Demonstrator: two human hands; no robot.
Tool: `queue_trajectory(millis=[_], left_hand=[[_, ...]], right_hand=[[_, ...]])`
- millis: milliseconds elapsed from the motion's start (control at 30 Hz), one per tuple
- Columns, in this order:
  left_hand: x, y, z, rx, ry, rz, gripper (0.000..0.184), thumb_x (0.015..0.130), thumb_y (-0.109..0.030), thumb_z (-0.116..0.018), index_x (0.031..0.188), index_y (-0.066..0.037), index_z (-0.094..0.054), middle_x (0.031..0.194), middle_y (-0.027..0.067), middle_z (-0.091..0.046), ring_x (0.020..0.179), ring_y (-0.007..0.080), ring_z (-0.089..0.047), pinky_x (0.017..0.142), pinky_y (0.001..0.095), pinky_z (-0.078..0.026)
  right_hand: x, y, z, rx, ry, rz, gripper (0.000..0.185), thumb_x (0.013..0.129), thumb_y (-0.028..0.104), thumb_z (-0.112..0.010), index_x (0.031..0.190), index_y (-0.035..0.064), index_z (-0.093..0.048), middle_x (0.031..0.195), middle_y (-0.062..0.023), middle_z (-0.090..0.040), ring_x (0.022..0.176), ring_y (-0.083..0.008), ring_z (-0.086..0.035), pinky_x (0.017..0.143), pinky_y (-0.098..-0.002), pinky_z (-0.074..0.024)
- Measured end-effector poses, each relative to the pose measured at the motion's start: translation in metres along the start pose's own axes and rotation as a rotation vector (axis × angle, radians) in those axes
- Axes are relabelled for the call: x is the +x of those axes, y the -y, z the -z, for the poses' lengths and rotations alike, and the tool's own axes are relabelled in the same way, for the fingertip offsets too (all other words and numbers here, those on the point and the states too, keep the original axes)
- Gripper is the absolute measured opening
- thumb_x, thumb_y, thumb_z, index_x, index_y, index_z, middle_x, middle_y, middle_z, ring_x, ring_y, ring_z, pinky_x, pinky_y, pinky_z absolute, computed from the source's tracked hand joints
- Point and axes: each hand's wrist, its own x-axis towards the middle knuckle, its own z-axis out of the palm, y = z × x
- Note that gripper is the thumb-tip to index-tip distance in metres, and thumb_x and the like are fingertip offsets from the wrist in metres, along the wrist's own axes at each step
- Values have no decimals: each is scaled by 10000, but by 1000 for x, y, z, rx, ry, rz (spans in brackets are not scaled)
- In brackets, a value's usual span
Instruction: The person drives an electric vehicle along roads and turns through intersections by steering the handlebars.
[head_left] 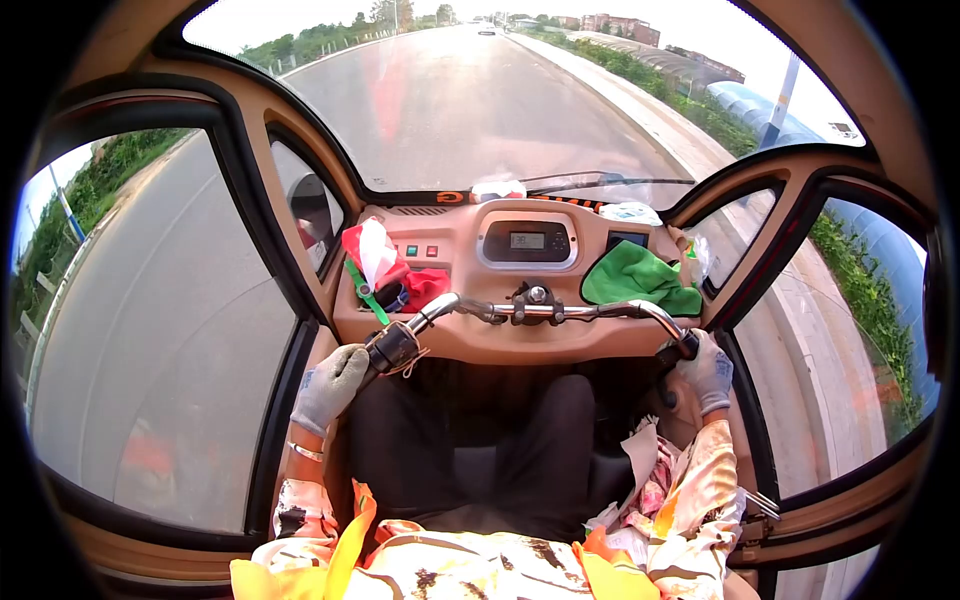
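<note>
I sit inside a small enclosed vehicle with a chrome handlebar (590, 311) across the front. My left hand (330, 385), in a pale work glove, is closed around the left grip, just below a black switch housing (393, 347) with a loose wire. On the other side, my right hand (708, 370), also gloved, is wrapped round the right end of the handlebar. Part of each grip is hidden by the fingers. Behind the bar, a display panel (527, 241) is set into the tan dashboard (450, 235).
Red and white cloth (375, 255) and a green strap (366, 292) lie in the left dash tray. A green cloth (640, 278) drapes over the right tray. Through the windshield, a road (440, 90) runs ahead with a distant car (486, 29); a kerb (600, 85) borders it on the right.
</note>
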Motion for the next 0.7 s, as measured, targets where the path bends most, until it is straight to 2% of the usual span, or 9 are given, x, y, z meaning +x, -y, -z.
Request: queue_trajectory(millis=[33,67,100,167,200,333,700], left_hand=[[1,-2,2,10,-3,-8,421,1054,-428,-595,1199,-57,-731,914,125,-770,847,198,-749,764,344,-569],[0,-6,6,-140,123,196,456,1058,-465,-583,1167,-51,-742,844,104,-762,758,175,-739,702,329,-570],[-3,-13,9,-141,112,196,456,1058,-465,-583,1167,-51,-742,844,104,-762,758,175,-739,702,329,-570],[-4,-26,11,-228,204,397,494,1060,-504,-568,1104,-50,-758,749,67,-736,643,139,-707,619,305,-555],[-5,-29,8,-231,163,381,533,1049,-552,-563,1046,-60,-765,682,37,-707,571,110,-673,563,283,-533],[-9,-21,5,-222,185,370,608,1030,-630,-532,1038,-72,-772,684,25,-713,586,119,-689,586,284,-535],[-14,-30,7,-140,126,340,626,1023,-658,-512,1008,-93,-782,680,16,-718,598,126,-699,618,296,-543]], right_hand=[[1,1,-1,6,5,-7,446,747,192,-785,1180,154,-682,994,-173,-758,945,-392,-731,827,-486,-580],[2,0,-2,28,20,-31,466,737,187,-795,1188,164,-684,1029,-163,-760,971,-389,-729,845,-485,-578],[3,2,-1,32,15,-22,466,737,187,-795,1188,164,-684,1029,-163,-760,971,-389,-729,845,-485,-578],[8,7,5,5,59,-85,515,717,171,-812,1213,168,-674,1081,-166,-750,1017,-392,-717,865,-478,-580],[9,4,1,16,23,-72,513,715,171,-815,1210,172,-682,1072,-166,-752,1013,-388,-720,868,-474,-580],[18,14,11,17,60,-58,479,737,190,-822,1199,173,-697,1065,-159,-759,1016,-383,-724,866,-464,-581],[20,9,3,-66,-37,-19,417,764,226,-818,1158,164,-696,1021,-168,-759,963,-396,-727,837,-483,-579]])
